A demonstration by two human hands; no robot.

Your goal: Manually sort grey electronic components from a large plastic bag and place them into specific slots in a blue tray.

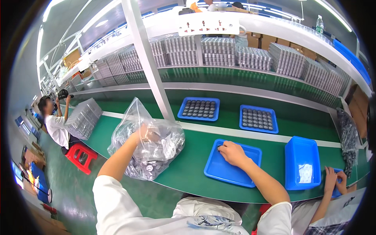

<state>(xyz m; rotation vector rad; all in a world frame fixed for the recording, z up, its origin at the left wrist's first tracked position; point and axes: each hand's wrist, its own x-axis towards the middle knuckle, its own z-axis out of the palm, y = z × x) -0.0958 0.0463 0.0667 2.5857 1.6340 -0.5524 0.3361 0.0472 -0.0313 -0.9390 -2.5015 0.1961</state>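
A large clear plastic bag (168, 150), full of small grey and dark round parts, stands open on the bench at left. My left hand (148, 134) reaches down inside it; its fingers are blurred by the plastic. Right of the bag lies a shallow blue tray (235, 174), its floor bare apart from what my right hand brings there. My right hand (232, 153) is over the tray's far left corner, fingers pinched on a small dark part (220, 148), mostly covered by the fingertips.
Two blue trays (198, 118) (258, 129) with rows of dark round parts sit behind. A stack of blue trays (290, 168) stands at right, near a co-worker's hands (336, 179). A metal post (150, 62) rises behind the bag. Packed cylinders (219, 53) line the shelf.
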